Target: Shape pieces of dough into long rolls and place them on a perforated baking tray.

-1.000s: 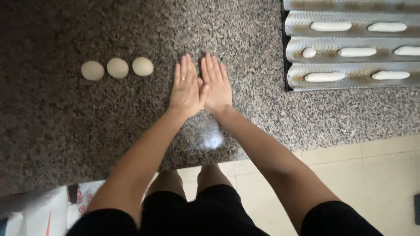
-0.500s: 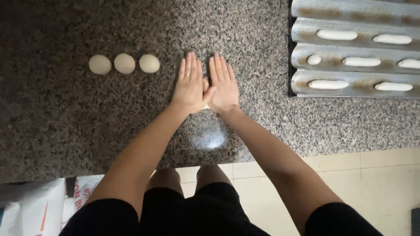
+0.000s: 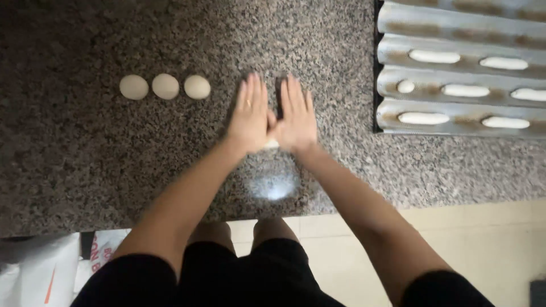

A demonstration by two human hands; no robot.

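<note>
Counter (image 3: pixel 114 170) speckled grey-black granite; three dough balls (image 3: pixel 165 86) pale cream; dough piece (image 3: pixel 272 144) under hands whitish; ridged tray (image 3: pixel 455 74) silver-grey with brown streaks, white dough sticks (image 3: pixel 434 56); floor (image 3: pixel 483 239) beige tile; shorts (image 3: pixel 250 273) black

speckled granite counter (image 3: pixel 85 170), pale tiled floor (image 3: pixel 489 239) below.

A bakery kitchen; granite counter (image 3: pixel 85 159), dough balls (image 3: pixel 165 86), corrugated tray (image 3: pixel 392 20) of shaped loaves (image 3: pixel 434 56).

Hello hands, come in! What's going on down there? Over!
Left hand and right hand flat, side by side, pressing a dough piece on the granite counter. Three dough balls off left. Nothing in the way.
</note>
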